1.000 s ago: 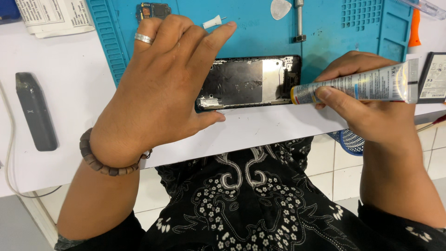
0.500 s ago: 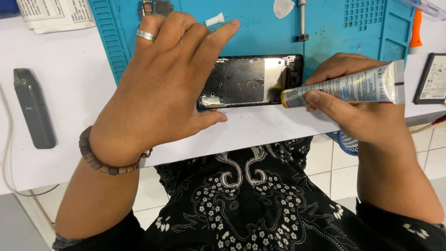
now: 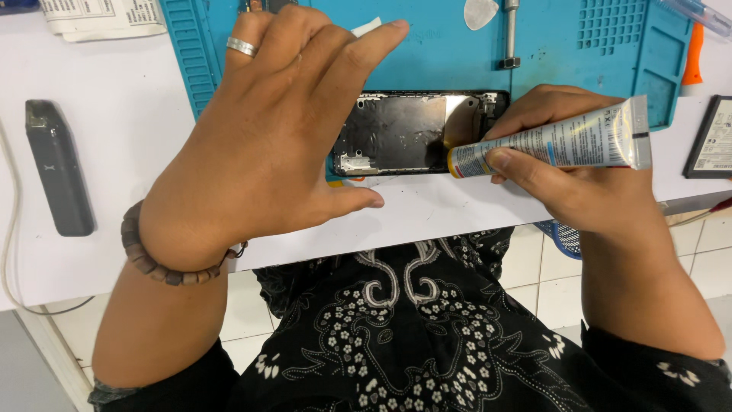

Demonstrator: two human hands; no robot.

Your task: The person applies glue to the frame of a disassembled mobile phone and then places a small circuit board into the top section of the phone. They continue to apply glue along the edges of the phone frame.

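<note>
The right hand (image 3: 587,179) is wrapped around a glue tube (image 3: 553,145), thumb pressing on top and fingers closed beneath, with the nozzle end laid against the lower right part of the opened phone (image 3: 415,133). The left hand (image 3: 267,145) lies flat and spread over the phone's left end, palm down, fingers fanned and closed on nothing; it seems to pin the phone in place, though where palm meets frame is hidden. To lay the bead well, I judge the squeeze should stay light and even, coming from the thumb near the tube's front, while the nozzle tracks along the frame's edge instead of wandering onto the dark inner plate; the flat hand should press straight down so the phone cannot slide on the blue mat (image 3: 549,46). A hard squeeze would likely flood the corner. Taking the phone as landmark: it lies across the mat's near edge, its right end just under the nozzle and touching the right fingertips, its left end covered by the left hand. A white pick (image 3: 480,11) and a metal tool (image 3: 509,34) lie beyond the phone, a dark slim device (image 3: 57,168) well to its left.
</note>
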